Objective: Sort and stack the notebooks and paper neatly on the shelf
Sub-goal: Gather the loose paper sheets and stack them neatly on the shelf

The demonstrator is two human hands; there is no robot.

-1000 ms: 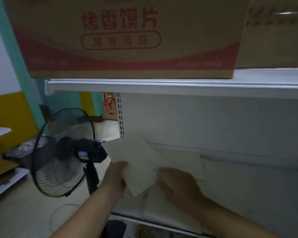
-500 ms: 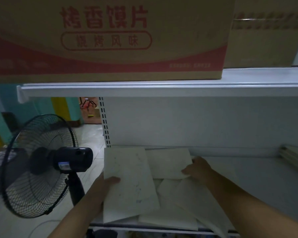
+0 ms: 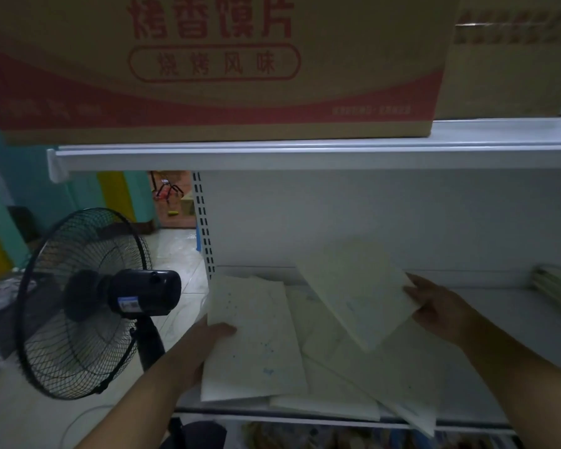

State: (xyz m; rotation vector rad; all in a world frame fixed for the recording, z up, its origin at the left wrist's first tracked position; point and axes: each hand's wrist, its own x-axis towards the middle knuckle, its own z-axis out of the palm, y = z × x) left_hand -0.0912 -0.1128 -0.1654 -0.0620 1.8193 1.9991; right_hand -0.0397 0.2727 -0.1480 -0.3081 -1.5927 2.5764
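The white shelf (image 3: 305, 153) looks like painted metal, smooth with a dull sheen. At twelve o'clock, the brown red-printed cardboard box (image 3: 208, 98) is matt. The pale ink-speckled paper sheet (image 3: 253, 338) at six o'clock and the plain pale paper sheet (image 3: 357, 290) at three o'clock are matt and smooth. At nine o'clock, the black fan guard (image 3: 55, 319) is wire mesh; its black motor housing (image 3: 146, 291) is glossy plastic.

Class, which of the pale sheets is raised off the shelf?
The sheet gripped by the right hand, tilted above the pile; the others, including the left hand's, lie flat.

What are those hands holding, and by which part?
The left hand grips the flat sheet by its left edge; the right hand holds the raised sheet by its right edge.
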